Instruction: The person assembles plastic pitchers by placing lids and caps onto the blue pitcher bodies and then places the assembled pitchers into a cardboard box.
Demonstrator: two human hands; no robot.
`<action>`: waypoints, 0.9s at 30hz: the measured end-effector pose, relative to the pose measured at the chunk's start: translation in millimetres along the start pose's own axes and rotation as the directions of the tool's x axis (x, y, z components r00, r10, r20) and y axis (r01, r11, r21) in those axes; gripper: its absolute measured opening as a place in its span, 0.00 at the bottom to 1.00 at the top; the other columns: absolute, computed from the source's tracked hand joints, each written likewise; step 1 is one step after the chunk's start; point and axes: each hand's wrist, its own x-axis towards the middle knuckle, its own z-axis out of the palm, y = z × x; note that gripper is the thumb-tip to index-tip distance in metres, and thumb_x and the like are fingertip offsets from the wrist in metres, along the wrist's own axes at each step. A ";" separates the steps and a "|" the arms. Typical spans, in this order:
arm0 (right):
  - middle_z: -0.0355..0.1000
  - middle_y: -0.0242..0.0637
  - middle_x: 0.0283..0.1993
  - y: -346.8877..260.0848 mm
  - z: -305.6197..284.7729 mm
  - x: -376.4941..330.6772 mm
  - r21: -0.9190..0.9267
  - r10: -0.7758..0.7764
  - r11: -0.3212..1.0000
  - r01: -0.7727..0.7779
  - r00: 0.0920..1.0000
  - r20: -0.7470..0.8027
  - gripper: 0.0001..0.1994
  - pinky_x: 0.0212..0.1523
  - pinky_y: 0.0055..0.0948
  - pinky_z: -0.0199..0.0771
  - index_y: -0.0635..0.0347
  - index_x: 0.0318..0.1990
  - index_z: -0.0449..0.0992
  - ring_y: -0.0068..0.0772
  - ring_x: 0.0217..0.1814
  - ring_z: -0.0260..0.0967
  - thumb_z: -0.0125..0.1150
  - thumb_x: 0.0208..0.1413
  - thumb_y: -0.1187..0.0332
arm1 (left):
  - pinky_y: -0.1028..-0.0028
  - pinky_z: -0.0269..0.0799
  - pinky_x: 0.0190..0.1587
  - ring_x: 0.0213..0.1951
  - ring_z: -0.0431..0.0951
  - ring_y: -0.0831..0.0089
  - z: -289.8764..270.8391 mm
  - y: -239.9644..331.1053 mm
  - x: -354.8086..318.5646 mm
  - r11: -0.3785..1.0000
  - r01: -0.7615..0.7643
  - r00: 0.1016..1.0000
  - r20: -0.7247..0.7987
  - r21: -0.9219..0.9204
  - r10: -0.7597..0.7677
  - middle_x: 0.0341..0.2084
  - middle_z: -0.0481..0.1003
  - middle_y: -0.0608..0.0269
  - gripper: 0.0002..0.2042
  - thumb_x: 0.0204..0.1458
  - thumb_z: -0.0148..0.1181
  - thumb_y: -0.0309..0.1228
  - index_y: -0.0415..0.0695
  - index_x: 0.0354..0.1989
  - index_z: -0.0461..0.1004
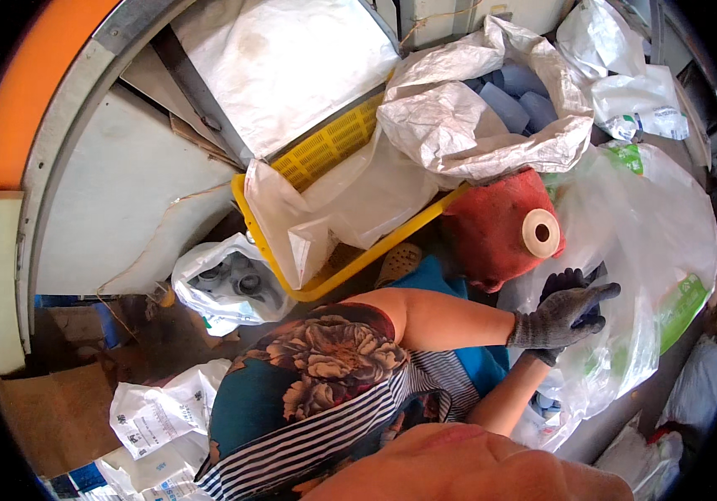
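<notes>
My left hand (552, 319), in a grey knit glove, reaches in from the left with its fingers bent and one digit stretched out to the right. Behind and below it is my gloved right hand (547, 356), mostly hidden, with its forearm coming up from below. The hands overlap, and dark shapes between them could be fingers or a small dark piece. Both are in front of a large clear plastic bag (625, 225) with green patches. A red cloth-covered seat or block (488, 221) is just beyond, bearing a cream-coloured tape roll (541, 233).
A yellow crate (337, 280) lined with translucent plastic stands ahead. Behind it, an open white sack (433, 125) holds several blue-grey plastic parts (504, 108). A small white bag (216, 307) with grey parts sits left of the crate. Cardboard (58, 417) lies at the lower left.
</notes>
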 end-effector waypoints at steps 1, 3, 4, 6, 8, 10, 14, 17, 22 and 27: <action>0.67 0.44 0.58 -13.9 8.8 -6.7 0.041 -0.014 0.999 0.012 0.998 0.065 0.25 0.61 0.37 0.65 0.68 0.64 0.58 0.41 0.58 0.66 0.44 0.63 0.64 | 0.59 0.59 0.46 0.42 0.68 0.56 -0.6 0.2 -0.8 1.000 -0.012 0.999 0.030 0.002 0.012 0.43 0.72 0.53 0.31 0.41 0.65 0.35 0.60 0.59 0.67; 0.67 0.44 0.57 -34.5 22.2 -19.0 0.110 -0.030 0.994 0.010 0.983 0.179 0.25 0.61 0.37 0.65 0.68 0.64 0.58 0.41 0.57 0.66 0.44 0.63 0.64 | 0.58 0.59 0.45 0.42 0.68 0.55 3.6 -4.0 -4.1 0.999 -0.049 0.998 0.046 -0.023 0.050 0.44 0.71 0.52 0.32 0.40 0.65 0.36 0.60 0.59 0.67; 0.67 0.44 0.57 -43.3 26.8 -23.4 0.127 -0.036 0.992 0.008 0.975 0.217 0.25 0.60 0.37 0.65 0.68 0.64 0.58 0.42 0.57 0.66 0.44 0.63 0.64 | 0.57 0.59 0.45 0.42 0.68 0.55 9.7 -10.0 -6.1 0.996 -0.074 0.997 0.031 -0.048 0.076 0.45 0.71 0.52 0.32 0.40 0.65 0.37 0.60 0.59 0.67; 0.67 0.44 0.57 -48.1 35.8 -25.7 0.141 -0.020 0.990 -0.017 0.965 0.261 0.25 0.60 0.37 0.65 0.68 0.64 0.58 0.42 0.57 0.66 0.44 0.63 0.64 | 0.57 0.60 0.43 0.41 0.69 0.56 3.3 -8.6 -4.3 0.997 -0.083 0.996 -0.035 -0.012 0.082 0.40 0.72 0.53 0.30 0.41 0.64 0.37 0.59 0.58 0.68; 0.67 0.44 0.57 -53.2 27.8 -34.6 0.073 -0.046 0.997 0.034 0.984 0.172 0.25 0.60 0.37 0.65 0.68 0.64 0.58 0.42 0.57 0.66 0.45 0.63 0.64 | 0.58 0.60 0.40 0.38 0.72 0.59 -0.9 3.5 -3.0 0.997 -0.068 0.997 -0.042 0.040 0.070 0.29 0.73 0.57 0.27 0.41 0.63 0.36 0.58 0.56 0.70; 0.67 0.44 0.57 -48.7 25.6 -37.8 0.010 -0.045 0.999 0.045 0.994 0.097 0.25 0.60 0.37 0.65 0.68 0.64 0.58 0.42 0.57 0.66 0.45 0.63 0.64 | 0.58 0.60 0.40 0.37 0.72 0.58 -1.4 -0.1 -3.2 0.994 -0.095 0.991 -0.088 0.055 0.100 0.29 0.73 0.57 0.26 0.42 0.63 0.36 0.57 0.55 0.70; 0.66 0.44 0.57 -44.9 16.7 -40.3 -0.120 -0.046 0.992 0.041 0.998 -0.040 0.25 0.61 0.37 0.65 0.68 0.64 0.58 0.42 0.58 0.66 0.45 0.63 0.64 | 0.58 0.60 0.40 0.36 0.73 0.58 -2.1 -0.5 -0.5 0.992 -0.122 0.983 -0.135 0.044 0.127 0.28 0.73 0.56 0.25 0.43 0.63 0.35 0.56 0.54 0.71; 0.66 0.44 0.58 -38.7 10.0 -39.3 -0.184 -0.051 0.983 0.030 0.992 -0.114 0.25 0.61 0.37 0.65 0.68 0.65 0.58 0.41 0.58 0.66 0.45 0.63 0.64 | 0.57 0.59 0.42 0.40 0.68 0.54 -4.6 -3.5 0.1 0.996 -0.037 0.999 0.022 -0.082 0.039 0.36 0.71 0.52 0.26 0.42 0.64 0.34 0.58 0.55 0.70; 0.66 0.44 0.58 -33.3 6.2 -41.2 -0.282 -0.048 0.959 -0.008 0.980 -0.191 0.25 0.61 0.37 0.65 0.68 0.65 0.57 0.41 0.58 0.65 0.45 0.63 0.64 | 0.58 0.62 0.43 0.39 0.73 0.55 -13.5 -0.3 2.7 0.995 -0.060 0.998 -0.013 -0.078 0.059 0.32 0.74 0.54 0.23 0.42 0.63 0.33 0.55 0.52 0.73; 0.66 0.44 0.58 -28.9 9.2 -42.2 -0.352 -0.044 0.935 -0.039 0.973 -0.226 0.25 0.61 0.37 0.65 0.67 0.65 0.57 0.41 0.59 0.65 0.46 0.63 0.64 | 0.58 0.63 0.43 0.37 0.74 0.56 -17.2 0.9 1.5 0.988 -0.129 0.989 -0.087 -0.086 0.121 0.31 0.75 0.56 0.22 0.42 0.62 0.32 0.53 0.50 0.73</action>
